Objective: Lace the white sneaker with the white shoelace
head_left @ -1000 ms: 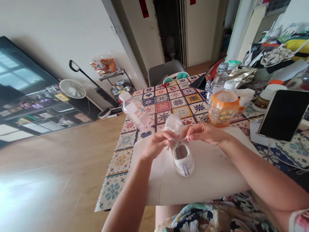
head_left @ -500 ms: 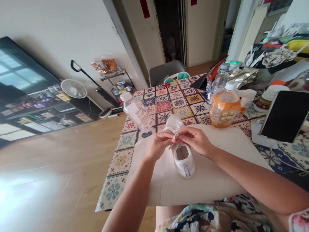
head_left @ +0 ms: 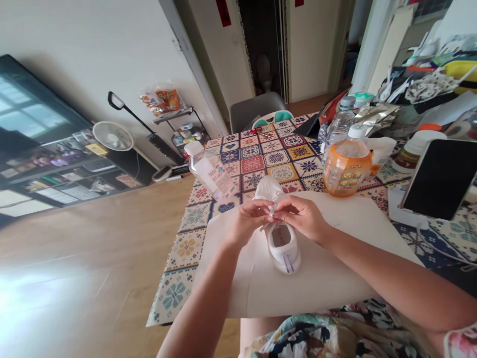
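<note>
Risk of a slipping lace from a slack pinch: left hand (head_left: pixel 248 223), right hand (head_left: pixel 301 216), fingers (head_left: pixel 286 206) clamped, as far as visible, on the white lace (head_left: pixel 265 226) of a white shoe (head_left: pixel 283 251).

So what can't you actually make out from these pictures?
All from the head view:
The white shoe's lace: the pinched part is hidden by the left hand and right hand.
The red print on the shoe's insole: too small to read.
The clear plastic bottle's label: too small to read.
The heap of clothes and packets: cut off by the top and right edges.
</note>
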`<state>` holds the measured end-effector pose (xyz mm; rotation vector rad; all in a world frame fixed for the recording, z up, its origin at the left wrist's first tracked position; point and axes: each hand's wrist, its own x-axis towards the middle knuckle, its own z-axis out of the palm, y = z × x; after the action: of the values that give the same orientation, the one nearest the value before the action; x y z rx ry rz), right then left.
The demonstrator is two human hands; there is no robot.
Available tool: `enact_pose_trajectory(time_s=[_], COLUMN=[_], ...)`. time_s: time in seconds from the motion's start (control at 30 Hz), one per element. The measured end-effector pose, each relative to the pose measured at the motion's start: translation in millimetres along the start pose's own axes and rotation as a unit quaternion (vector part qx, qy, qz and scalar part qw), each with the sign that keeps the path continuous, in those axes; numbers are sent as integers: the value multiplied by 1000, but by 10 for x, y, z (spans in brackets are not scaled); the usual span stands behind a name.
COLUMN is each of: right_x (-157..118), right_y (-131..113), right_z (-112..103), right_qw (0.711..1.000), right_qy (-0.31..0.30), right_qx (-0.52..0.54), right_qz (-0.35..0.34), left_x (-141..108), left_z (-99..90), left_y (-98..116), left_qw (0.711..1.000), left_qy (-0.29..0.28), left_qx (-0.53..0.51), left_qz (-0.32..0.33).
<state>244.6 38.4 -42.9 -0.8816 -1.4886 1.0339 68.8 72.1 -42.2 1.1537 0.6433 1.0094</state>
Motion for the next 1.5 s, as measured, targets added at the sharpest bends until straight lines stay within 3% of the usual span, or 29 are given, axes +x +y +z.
enact_pose_trajectory(time_s=[0.33, 0.43, 0.6, 0.73, 0.9, 1.0, 1.2, 1.37, 1.5], right_x=[-8, -11, -38, -71, -49, -19, 0, 50, 67], right_y=[-15, 4, -35, -77, -36, -21, -93, -60, -1], right_z=[-27, -29, -22, -11, 2, -11, -107, -171, -170], right_qw=[983, 978, 977, 982, 999, 998, 996, 985, 993], right_qy=[1, -2, 3, -4, 32, 35, -44, -50, -80], right_qx=[-110, -129, -170, -140, -3, 41, -80, -158, -78], right_qz=[-147, -163, -128, -127, -2, 36, -11, -44, 40], left_x=[-1, -1, -24, -38, -47, -50, -38, -23, -18], left_z=[6, 18, 75, 105, 92, 84, 73, 75, 90], left_y=[-14, -12, 14, 31, 13, 1, -6, -12, 9], left_qw=[1000, 999, 997, 995, 988, 988, 996, 995, 988], left_qy=[-7, -8, 16, 10, 3, 5, 22, 18, 31], left_qx=[19, 31, 63, 82, 130, 137, 80, 89, 133], left_qz=[15, 21, 28, 52, 85, 78, 45, 44, 75])
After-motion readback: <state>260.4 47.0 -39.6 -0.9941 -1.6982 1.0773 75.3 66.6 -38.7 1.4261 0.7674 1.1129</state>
